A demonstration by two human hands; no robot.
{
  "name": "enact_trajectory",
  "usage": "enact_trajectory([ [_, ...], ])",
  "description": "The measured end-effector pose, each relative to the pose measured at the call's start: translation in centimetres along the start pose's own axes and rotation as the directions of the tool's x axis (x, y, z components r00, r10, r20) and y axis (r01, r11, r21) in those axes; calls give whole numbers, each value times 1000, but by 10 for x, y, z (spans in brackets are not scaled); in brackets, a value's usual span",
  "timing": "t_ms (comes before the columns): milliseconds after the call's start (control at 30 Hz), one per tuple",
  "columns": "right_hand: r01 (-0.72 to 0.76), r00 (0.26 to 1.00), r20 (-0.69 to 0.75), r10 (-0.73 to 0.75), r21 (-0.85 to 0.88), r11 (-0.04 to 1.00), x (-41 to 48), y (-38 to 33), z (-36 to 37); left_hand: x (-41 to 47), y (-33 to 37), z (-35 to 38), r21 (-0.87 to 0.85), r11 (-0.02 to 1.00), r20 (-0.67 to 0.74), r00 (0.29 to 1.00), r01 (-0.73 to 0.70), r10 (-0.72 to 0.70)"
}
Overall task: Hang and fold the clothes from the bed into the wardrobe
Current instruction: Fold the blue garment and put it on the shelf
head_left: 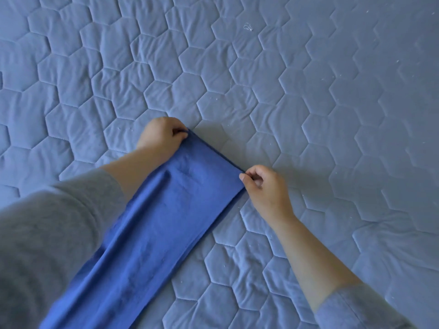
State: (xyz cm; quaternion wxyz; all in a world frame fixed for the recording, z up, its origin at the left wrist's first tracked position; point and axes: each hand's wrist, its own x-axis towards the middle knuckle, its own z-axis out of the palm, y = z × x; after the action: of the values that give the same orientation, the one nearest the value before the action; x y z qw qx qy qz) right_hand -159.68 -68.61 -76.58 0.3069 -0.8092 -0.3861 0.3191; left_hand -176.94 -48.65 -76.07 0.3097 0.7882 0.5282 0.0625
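Grey sleeve (47, 233) nearest; left hand (161, 136), right hand (263, 188) pinching blue garment (166, 222) corners on quilt (332, 115).

A blue-grey quilted cover (332, 96) fills the frame, stitched in a honeycomb of hexagons. The cells are puffy and finely wrinkled across the left, the centre and the bottom. Toward the upper right the fabric lies smoother and the stitch lines grow faint. A small curled white thread (247, 26) sits on it in the upper middle, and a thinner pale strand (231, 82) lies below that, near the centre. Tiny white lint specks (398, 61) are scattered over the right side
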Motion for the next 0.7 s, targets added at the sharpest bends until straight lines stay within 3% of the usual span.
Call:
enact_trajectory([
  [100,-45,998,24,50,-172,984,-1,10,1,8,1,4,60,995,71,994,76,-80],
  [200,-94,995,-13,94,-247,964,-3,12,5,5,4,12,87,995,43,997,57,-61],
  [333,-128,991,-67,116,-226,966,-4,3,17,-1,6,17,145,988,3,999,45,-46],
  [500,-170,982,-108,156,-136,976,-6,-8,19,-14,1,11,-16,998,4,998,62,-62],
  [700,-19,978,-209,-27,-214,977,-39,-38,21,-60,-17,-16,-11,998,-38,997,65,-66],
])
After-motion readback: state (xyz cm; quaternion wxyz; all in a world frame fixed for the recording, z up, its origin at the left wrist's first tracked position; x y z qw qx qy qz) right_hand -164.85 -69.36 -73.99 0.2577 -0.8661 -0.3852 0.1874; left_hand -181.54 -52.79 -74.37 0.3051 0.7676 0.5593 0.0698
